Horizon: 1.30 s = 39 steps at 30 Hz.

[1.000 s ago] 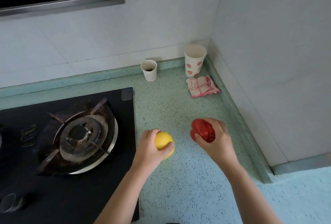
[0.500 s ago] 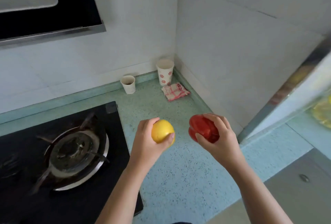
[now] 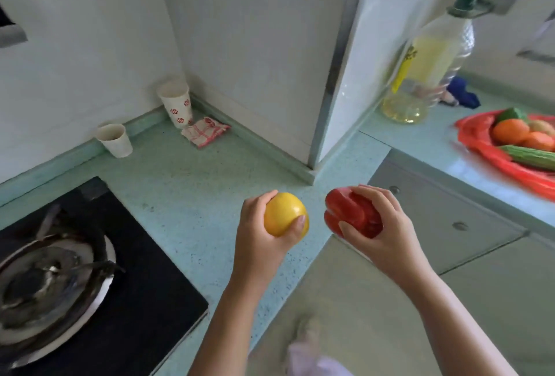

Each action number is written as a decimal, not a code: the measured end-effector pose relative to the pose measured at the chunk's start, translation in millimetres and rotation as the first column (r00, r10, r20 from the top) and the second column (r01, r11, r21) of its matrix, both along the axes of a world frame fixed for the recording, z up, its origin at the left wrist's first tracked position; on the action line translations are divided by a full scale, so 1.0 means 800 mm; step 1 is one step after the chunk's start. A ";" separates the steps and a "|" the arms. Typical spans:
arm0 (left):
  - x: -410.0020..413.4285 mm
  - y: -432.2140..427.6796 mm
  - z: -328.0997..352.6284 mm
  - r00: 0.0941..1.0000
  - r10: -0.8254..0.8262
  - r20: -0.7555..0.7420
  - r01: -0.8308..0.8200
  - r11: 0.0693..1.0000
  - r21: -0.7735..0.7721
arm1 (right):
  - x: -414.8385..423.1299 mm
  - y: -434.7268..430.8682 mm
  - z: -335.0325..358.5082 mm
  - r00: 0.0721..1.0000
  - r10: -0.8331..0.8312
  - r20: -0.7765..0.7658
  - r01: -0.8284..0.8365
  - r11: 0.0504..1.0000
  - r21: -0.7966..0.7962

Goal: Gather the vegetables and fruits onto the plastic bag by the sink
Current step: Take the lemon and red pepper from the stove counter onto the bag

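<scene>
My left hand grips a round yellow fruit above the front edge of the speckled green counter. Beside it, my right hand grips a red bell pepper. Both are held in the air, a little apart. Far right, a red plastic bag lies on the counter with two oranges, a green cucumber-like vegetable and a green fruit on it, partly cut off by the frame edge.
A black gas hob fills the lower left. Two paper cups and a folded checked cloth sit in the corner. A wall pillar juts out between the counters. A large oil bottle and a blue cloth stand behind the bag.
The view has swung to the right, bringing the pillar, oil bottle and red bag into sight. Both hands still hold the yellow fruit and red pepper, carried rightward off the counter corner.
</scene>
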State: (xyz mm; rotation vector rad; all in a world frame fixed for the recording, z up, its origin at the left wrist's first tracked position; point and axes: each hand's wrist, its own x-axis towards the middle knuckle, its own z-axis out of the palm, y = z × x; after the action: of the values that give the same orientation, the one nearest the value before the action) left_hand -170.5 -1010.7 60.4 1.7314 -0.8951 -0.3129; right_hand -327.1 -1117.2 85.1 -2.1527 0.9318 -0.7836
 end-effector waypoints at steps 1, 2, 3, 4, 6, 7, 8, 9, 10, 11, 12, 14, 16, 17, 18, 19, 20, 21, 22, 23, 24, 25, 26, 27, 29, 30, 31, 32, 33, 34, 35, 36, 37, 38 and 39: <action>-0.011 -0.006 0.000 1.000 -0.023 0.005 0.023 1.000 -0.005 | -0.015 0.002 0.001 1.000 -0.023 0.011 0.023 1.000 0.000; -0.022 -0.012 0.001 0.998 -0.053 0.016 0.053 0.999 -0.011 | -0.030 0.004 0.003 0.999 -0.047 0.024 0.047 0.999 -0.006; -0.033 -0.018 0.003 0.996 -0.089 0.027 0.089 0.996 -0.017 | -0.045 0.004 0.004 0.997 -0.073 0.038 0.074 0.997 -0.013; -0.044 -0.026 0.005 0.991 -0.129 0.033 0.129 0.991 -0.020 | -0.060 0.003 0.006 0.993 -0.103 0.052 0.104 0.994 -0.017; -0.067 -0.043 0.007 0.979 -0.202 0.034 0.202 0.979 -0.015 | -0.089 -0.004 0.008 0.983 -0.170 0.073 0.172 0.985 -0.020; -0.077 -0.053 0.008 0.973 -0.229 0.038 0.230 0.973 -0.012 | -0.103 -0.010 0.008 0.976 -0.203 0.080 0.205 0.979 -0.021; -0.089 -0.064 0.009 0.967 -0.252 0.044 0.253 0.967 -0.009 | -0.118 -0.016 0.008 0.969 -0.231 0.083 0.234 0.972 -0.023; -0.101 -0.075 0.009 0.960 -0.277 0.045 0.277 0.961 -0.003 | -0.132 -0.024 0.008 0.963 -0.257 0.077 0.260 0.965 -0.032; -0.113 -0.087 0.010 0.951 -0.307 0.039 0.307 0.952 0.005 | -0.147 -0.032 0.007 0.957 -0.282 0.066 0.285 0.957 -0.046; -0.127 -0.101 0.011 0.939 -0.342 0.032 0.342 0.940 0.012 | -0.163 -0.041 0.006 0.950 -0.306 0.056 0.310 0.949 -0.061; -0.141 -0.116 0.012 0.926 -0.376 0.028 0.376 0.926 0.017 | -0.179 -0.052 0.005 0.943 -0.329 0.053 0.332 0.941 -0.066; -0.175 -0.150 0.013 0.905 -0.425 0.028 0.425 0.905 0.022 | -0.215 -0.076 0.003 0.927 -0.369 0.065 0.372 0.927 -0.047; -0.214 -0.190 0.014 0.887 -0.460 0.028 0.459 0.888 0.031 | -0.257 -0.102 0.005 0.908 -0.411 0.083 0.414 0.910 -0.027; -0.236 -0.211 0.015 0.875 -0.484 0.020 0.483 0.875 0.035 | -0.279 -0.115 0.006 0.896 -0.433 0.097 0.436 0.900 -0.016; -0.259 -0.232 0.017 0.859 -0.512 0.014 0.511 0.859 0.037 | -0.301 -0.127 0.007 0.884 -0.454 0.109 0.458 0.889 -0.005; -0.281 -0.253 0.019 0.841 -0.541 0.020 0.540 0.841 0.037 | -0.324 -0.140 0.008 0.873 -0.474 0.118 0.478 0.879 -0.002; -0.303 -0.273 0.021 0.821 -0.570 0.032 0.569 0.821 0.040 | -0.346 -0.153 0.009 0.860 -0.497 0.120 0.501 0.865 -0.006; -0.324 -0.291 0.023 0.801 -0.598 0.042 0.596 0.802 0.047 | -0.368 -0.166 0.009 0.845 -0.522 0.116 0.526 0.850 -0.010; -0.343 -0.308 0.025 0.781 -0.623 0.046 0.620 0.782 0.056 | -0.388 -0.178 0.010 0.830 -0.547 0.110 0.551 0.835 -0.009; -0.360 -0.322 0.027 0.763 -0.645 0.047 0.642 0.764 0.063 | -0.405 -0.189 0.010 0.815 -0.570 0.108 0.573 0.819 0.001; -0.375 -0.335 0.027 0.747 -0.663 0.045 0.660 0.748 0.066 | -0.420 -0.199 0.010 0.801 -0.587 0.115 0.590 0.808 0.012; -0.387 -0.346 0.025 0.734 -0.678 0.040 0.674 0.735 0.072 | -0.434 -0.209 0.009 0.791 -0.599 0.126 0.601 0.799 0.022; -0.397 -0.357 0.021 0.726 -0.687 0.034 0.683 0.725 0.083 | -0.445 -0.219 0.006 0.784 -0.606 0.135 0.608 0.793 0.031; -0.405 -0.367 0.017 0.721 -0.692 0.024 0.687 0.720 0.098 | -0.454 -0.228 0.003 0.779 -0.612 0.138 0.613 0.789 0.039; -0.417 -0.387 0.009 0.720 -0.694 -0.004 0.689 0.714 0.121 | -0.467 -0.244 -0.005 0.772 -0.621 0.136 0.620 0.782 0.055; -0.421 -0.397 0.006 0.718 -0.695 -0.014 0.691 0.711 0.128 | -0.472 -0.251 -0.008 0.768 -0.626 0.137 0.624 0.779 0.064; -0.424 -0.408 0.004 0.715 -0.698 -0.018 0.694 0.708 0.133 | -0.476 -0.259 -0.011 0.764 -0.630 0.138 0.627 0.776 0.071; -0.427 -0.419 0.001 0.711 -0.703 -0.017 0.698 0.703 0.137 | -0.479 -0.267 -0.015 0.759 -0.636 0.137 0.632 0.771 0.077; -0.430 -0.430 -0.001 0.705 -0.709 -0.016 0.703 0.697 0.143 | -0.482 -0.275 -0.020 0.754 -0.643 0.135 0.638 0.765 0.086; -0.432 -0.442 -0.002 0.700 -0.714 -0.016 0.708 0.690 0.149 | -0.485 -0.285 -0.024 0.747 -0.651 0.137 0.644 0.759 0.095; -0.434 -0.456 -0.004 0.694 -0.720 -0.016 0.713 0.684 0.155 | -0.487 -0.296 -0.027 0.740 -0.659 0.137 0.651 0.752 0.103; -0.436 -0.470 -0.006 0.689 -0.725 -0.015 0.717 0.679 0.158 | -0.488 -0.307 -0.030 0.733 -0.667 0.134 0.658 0.745 0.107; -0.437 -0.486 -0.007 0.685 -0.729 -0.015 0.721 0.674 0.160 | -0.488 -0.319 -0.032 0.726 -0.676 0.130 0.667 0.737 0.106; -0.438 -0.502 -0.009 0.680 -0.733 -0.018 0.726 0.669 0.159 | -0.489 -0.332 -0.033 0.718 -0.684 0.128 0.676 0.729 0.104; -0.438 -0.520 -0.010 0.674 -0.739 -0.022 0.732 0.663 0.154 | -0.489 -0.346 -0.034 0.710 -0.692 0.130 0.684 0.722 0.104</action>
State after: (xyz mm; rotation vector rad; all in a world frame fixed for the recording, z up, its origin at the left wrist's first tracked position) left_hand -521.2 -1426.4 52.1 1.4228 -1.6342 -0.9057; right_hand -718.3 -1394.4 58.1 -1.6302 1.6856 -1.2478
